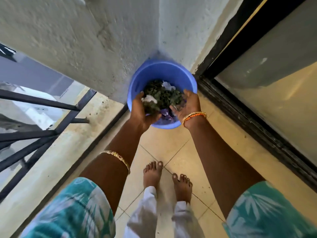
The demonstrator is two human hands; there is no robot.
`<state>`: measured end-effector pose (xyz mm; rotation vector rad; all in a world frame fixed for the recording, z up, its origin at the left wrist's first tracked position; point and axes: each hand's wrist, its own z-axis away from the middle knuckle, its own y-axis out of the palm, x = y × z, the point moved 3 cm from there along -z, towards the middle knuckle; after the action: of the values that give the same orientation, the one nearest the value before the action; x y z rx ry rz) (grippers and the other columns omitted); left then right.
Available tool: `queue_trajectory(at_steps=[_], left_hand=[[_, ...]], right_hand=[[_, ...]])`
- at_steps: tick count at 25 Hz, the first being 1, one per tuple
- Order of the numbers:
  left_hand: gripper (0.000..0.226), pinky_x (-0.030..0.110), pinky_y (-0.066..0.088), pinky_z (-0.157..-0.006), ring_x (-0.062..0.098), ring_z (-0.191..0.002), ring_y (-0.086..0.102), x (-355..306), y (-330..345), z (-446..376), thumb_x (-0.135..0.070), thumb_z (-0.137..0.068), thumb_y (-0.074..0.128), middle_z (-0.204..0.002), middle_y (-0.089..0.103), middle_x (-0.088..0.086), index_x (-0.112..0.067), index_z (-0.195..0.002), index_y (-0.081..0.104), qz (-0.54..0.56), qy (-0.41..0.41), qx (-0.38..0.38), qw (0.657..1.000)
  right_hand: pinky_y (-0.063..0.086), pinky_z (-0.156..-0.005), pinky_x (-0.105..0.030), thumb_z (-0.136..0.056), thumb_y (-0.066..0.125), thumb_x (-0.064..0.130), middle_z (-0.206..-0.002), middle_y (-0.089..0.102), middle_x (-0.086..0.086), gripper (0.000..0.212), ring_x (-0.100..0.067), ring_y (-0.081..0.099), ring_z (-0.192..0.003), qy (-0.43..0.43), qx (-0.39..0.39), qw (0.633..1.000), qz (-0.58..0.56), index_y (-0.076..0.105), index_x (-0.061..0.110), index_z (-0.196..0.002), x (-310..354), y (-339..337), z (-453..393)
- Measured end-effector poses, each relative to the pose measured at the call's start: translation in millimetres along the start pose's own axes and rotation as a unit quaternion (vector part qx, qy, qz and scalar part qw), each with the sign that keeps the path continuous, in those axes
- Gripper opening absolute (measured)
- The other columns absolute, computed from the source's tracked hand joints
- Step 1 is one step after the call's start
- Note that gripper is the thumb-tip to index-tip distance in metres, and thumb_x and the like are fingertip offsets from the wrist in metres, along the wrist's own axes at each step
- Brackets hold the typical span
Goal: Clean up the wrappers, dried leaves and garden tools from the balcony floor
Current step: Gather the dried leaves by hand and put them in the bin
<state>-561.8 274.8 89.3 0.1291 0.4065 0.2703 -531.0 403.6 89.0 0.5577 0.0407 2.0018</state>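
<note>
A person stands over a blue bucket (162,73) set in the wall corner. Both hands hover above its open top: the left hand (143,111) cups a clump of dried leaves (151,108), fingers curled around it; the right hand (188,104) is palm-up, fingers spread. More leaves and wrappers (165,115) lie directly below in the bucket

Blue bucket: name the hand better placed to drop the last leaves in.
Left. The left hand holds a clump of dried leaves over the blue bucket; the right hand looks open and nearly empty.
</note>
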Motion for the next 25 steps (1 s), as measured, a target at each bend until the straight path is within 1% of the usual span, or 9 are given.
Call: queue_trajectory(at_steps=[3,7,10,11,13,15,18,22,25], left_hand=[[0.037,0.037,0.048,-0.077,0.024,-0.082,0.057,-6.7,3.8,-1.7,-0.045,-0.097,0.04,-0.092,0.058,0.007,-0.016,-0.115,0.052,-0.03,-0.008,0.01,0.999],[0.029,0.028,0.047,-0.065,0.014,-0.077,0.056,-4.0,1.6,9.9,-0.04,-0.098,0.043,-0.087,0.059,0.0,-0.018,-0.114,0.053,-0.121,0.002,-0.016,0.993],[0.032,0.034,0.048,-0.087,0.022,-0.1,0.055,-2.3,-1.2,21.0,-0.031,-0.096,0.047,-0.116,0.062,0.006,-0.012,-0.12,0.057,-0.254,0.079,-0.055,0.962],[0.031,0.034,0.045,-0.092,0.025,-0.105,0.054,-1.0,-2.4,28.7,-0.03,-0.096,0.047,-0.121,0.06,0.01,-0.01,-0.118,0.057,-0.313,0.107,-0.06,0.942],[0.034,0.036,0.046,-0.094,0.033,-0.106,0.057,1.6,-7.3,43.0,-0.036,-0.091,0.049,-0.118,0.06,0.018,-0.009,-0.109,0.059,-0.423,0.161,-0.064,0.889],[0.031,0.037,0.05,-0.083,0.04,-0.093,0.062,1.7,-11.6,69.0,-0.037,-0.086,0.05,-0.104,0.064,0.025,-0.008,-0.091,0.06,-0.497,0.224,-0.078,0.835],[0.025,0.035,0.037,-0.065,0.041,-0.086,0.059,6.5,-7.0,123.9,-0.021,-0.093,0.048,-0.092,0.066,0.026,-0.001,-0.085,0.061,-0.6,0.34,-0.071,0.721],[0.037,0.042,0.046,-0.076,0.038,-0.103,0.056,48.4,-6.4,210.4,-0.028,-0.088,0.04,-0.106,0.063,0.019,-0.003,-0.103,0.063,-0.69,0.397,0.048,0.603],[0.048,0.046,0.048,-0.087,0.038,-0.119,0.05,94.5,-11.0,272.3,-0.029,-0.087,0.043,-0.129,0.055,0.022,0.0,-0.123,0.056,-0.77,0.433,0.166,0.437]], right_hand=[[0.028,-0.107,-0.041,-0.097,0.036,0.03,-0.141,0.038,-0.005,0.044,-0.022,0.035,-0.133,-0.01,0.012,0.999,-0.038,0.039,0.013,-0.138,1.1,-0.5,-9.0],[0.029,-0.108,-0.043,-0.097,0.036,0.034,-0.126,0.04,-0.004,0.05,-0.02,0.037,-0.126,-0.011,0.006,1.0,-0.006,0.036,0.011,-0.142,3.6,-6.9,-4.9],[0.038,-0.099,-0.041,-0.096,0.039,0.036,-0.125,0.053,-0.01,0.046,-0.023,0.048,-0.12,-0.018,-0.029,0.997,0.068,0.049,0.008,-0.131,9.1,-7.8,17.3],[0.042,-0.092,-0.04,-0.095,0.04,0.036,-0.117,0.061,-0.013,0.04,-0.026,0.055,-0.107,-0.05,-0.066,0.991,0.104,0.061,0.01,-0.117,11.0,-10.6,27.6],[0.047,-0.07,-0.037,-0.088,0.046,0.034,-0.067,0.063,-0.012,0.036,-0.025,0.054,-0.064,-0.154,-0.199,0.947,0.197,0.066,0.017,-0.062,15.6,-19.7,55.0],[0.034,-0.054,-0.029,-0.085,0.05,0.03,-0.043,0.037,-0.004,0.046,-0.021,0.036,-0.047,-0.234,-0.304,0.888,0.252,0.042,0.012,-0.043,17.3,-28.2,99.6],[0.031,-0.054,-0.029,-0.084,0.052,0.03,-0.046,0.033,-0.006,0.048,-0.03,0.039,-0.055,-0.262,-0.374,0.841,0.29,0.034,0.012,-0.044,7.8,-49.0,166.4],[0.04,-0.055,-0.034,-0.083,0.051,0.029,-0.063,0.056,-0.013,0.032,-0.035,0.054,-0.066,-0.35,-0.396,0.77,0.356,0.05,0.013,-0.055,-24.4,-103.6,260.2],[0.047,-0.059,-0.037,-0.083,0.049,0.023,-0.078,0.062,-0.012,0.022,-0.034,0.056,-0.074,-0.377,-0.456,0.7,0.399,0.062,0.007,-0.075,-56.1,-157.5,329.1]])
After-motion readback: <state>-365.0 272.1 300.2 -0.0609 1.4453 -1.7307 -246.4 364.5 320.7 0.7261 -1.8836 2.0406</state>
